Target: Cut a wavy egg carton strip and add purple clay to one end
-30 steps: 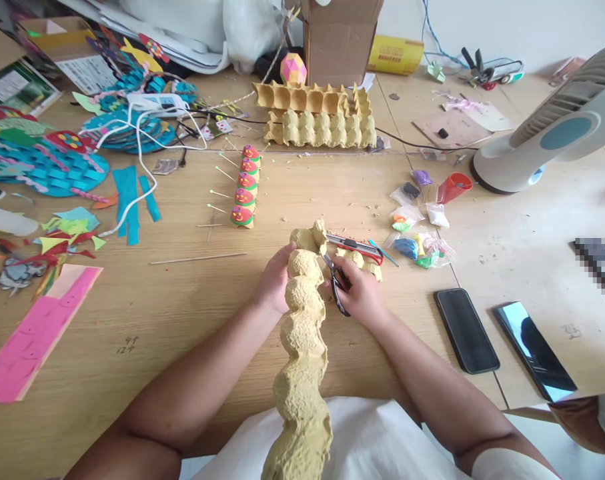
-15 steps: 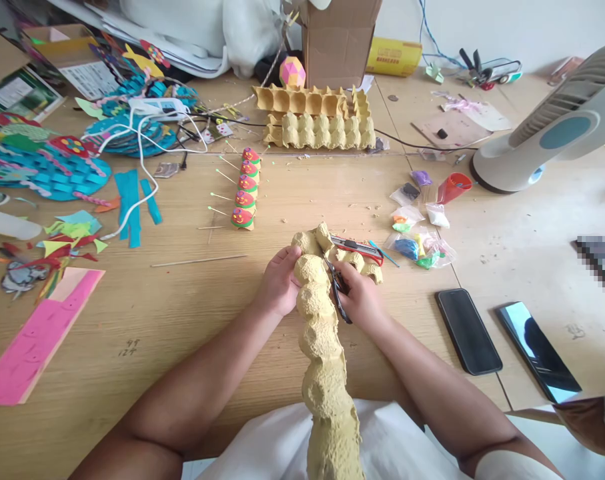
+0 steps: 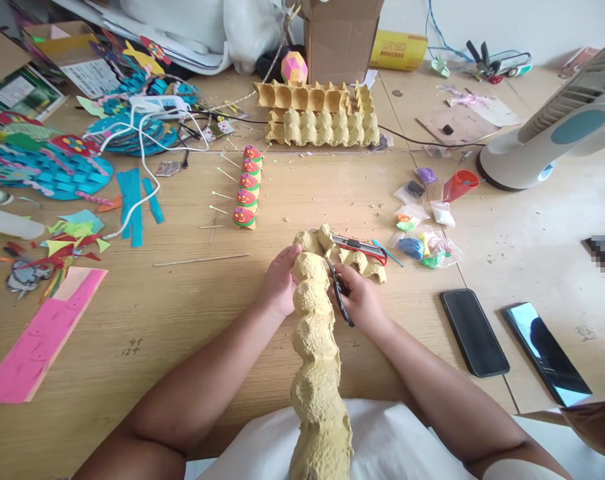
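A long strip of yellowish egg carton point(image 3: 316, 337) runs from my lap up over the table, cups facing upward as bumps. My left hand point(image 3: 282, 280) grips its far end from the left side, thumb near the second bump. In my right hand point(image 3: 361, 297) is a pair of black-handled scissors point(image 3: 341, 293), whose blades meet the carton between its end bumps. Just beyond my right hand lie a red and grey utility knife point(image 3: 359, 248) and a short cut piece of egg carton point(image 3: 369, 268). How far the blades are parted I cannot tell.
A row of painted caterpillar-like cups point(image 3: 247, 188) stands ahead to the left. More egg cartons point(image 3: 327, 128) lie at the back. Bags of coloured clay point(image 3: 411, 248), two phones point(image 3: 475, 332) and a white fan point(image 3: 547, 133) are on the right. Paper scraps point(image 3: 77, 230) lie leftward.
The near end of the egg carton strip has swung slightly left. My hands and the scissors hold almost the same place on it. The whole view has shifted a little.
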Available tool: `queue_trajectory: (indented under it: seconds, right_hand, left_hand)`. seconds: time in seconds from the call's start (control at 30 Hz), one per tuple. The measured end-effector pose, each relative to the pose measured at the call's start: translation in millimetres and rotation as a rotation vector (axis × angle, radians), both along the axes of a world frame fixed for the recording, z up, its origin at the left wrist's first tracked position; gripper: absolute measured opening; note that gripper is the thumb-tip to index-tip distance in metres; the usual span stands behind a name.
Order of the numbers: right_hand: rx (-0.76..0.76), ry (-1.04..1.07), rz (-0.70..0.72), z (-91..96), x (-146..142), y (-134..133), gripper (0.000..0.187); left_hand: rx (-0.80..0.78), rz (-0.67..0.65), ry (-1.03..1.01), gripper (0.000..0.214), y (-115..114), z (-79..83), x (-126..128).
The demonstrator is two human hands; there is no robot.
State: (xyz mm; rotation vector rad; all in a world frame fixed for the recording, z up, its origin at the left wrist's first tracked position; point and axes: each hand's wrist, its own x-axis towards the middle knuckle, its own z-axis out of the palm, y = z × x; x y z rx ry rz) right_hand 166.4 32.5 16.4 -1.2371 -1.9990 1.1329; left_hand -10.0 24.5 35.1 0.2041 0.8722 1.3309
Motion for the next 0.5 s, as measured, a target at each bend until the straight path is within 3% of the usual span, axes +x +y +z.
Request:
queue_trajectory:
  seconds: [0.33,0.5]
  right_hand:
    - [0.058,-0.053,-0.002,-0.6,-3.8,6.1,0.01]
    - [0.059,-0.047,0.004,-0.3,-3.5,5.4,0.019]
  left_hand:
    - [-0.02,-0.079,0.032,0.044,2.2,-5.9,-4.0]
    - [0.006,-0.093,0.052,0.047,3.3,-7.9,-5.0]
